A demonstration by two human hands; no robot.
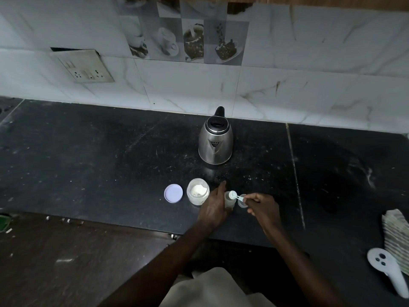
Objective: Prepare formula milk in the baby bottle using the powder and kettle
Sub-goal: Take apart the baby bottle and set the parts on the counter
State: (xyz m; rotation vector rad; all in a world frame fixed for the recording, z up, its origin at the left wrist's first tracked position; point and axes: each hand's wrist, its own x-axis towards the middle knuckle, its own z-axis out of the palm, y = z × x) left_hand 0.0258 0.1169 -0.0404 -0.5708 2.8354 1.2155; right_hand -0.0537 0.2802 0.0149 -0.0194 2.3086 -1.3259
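The baby bottle [229, 201] is a small, clear, cylindrical thing standing upright on the dark counter [110, 156], low in the middle of the frame. One round lilac lid [173, 193] lies flat at the left of the group. Just right of it stands one open translucent jar [197, 191] with pale powder inside. The left hand [213, 207] comes next, wrapped around the bottle's side and holding it firmly. Above the bottle's mouth sits the round bowl of one light blue plastic scoop [234, 195], its thin handle pinched in the fingers of the right hand [262, 207]. Between the bottle and that hand sits one small clear cap [242, 201], partly hidden. One steel kettle [215, 140], shiny and rounded with a black lid and handle, stands above the group, spout facing the camera. The counter is black stone, speckled and scuffed. At the lower right edge lie a white handled device [386, 268] and a folded patterned cloth [396, 235].
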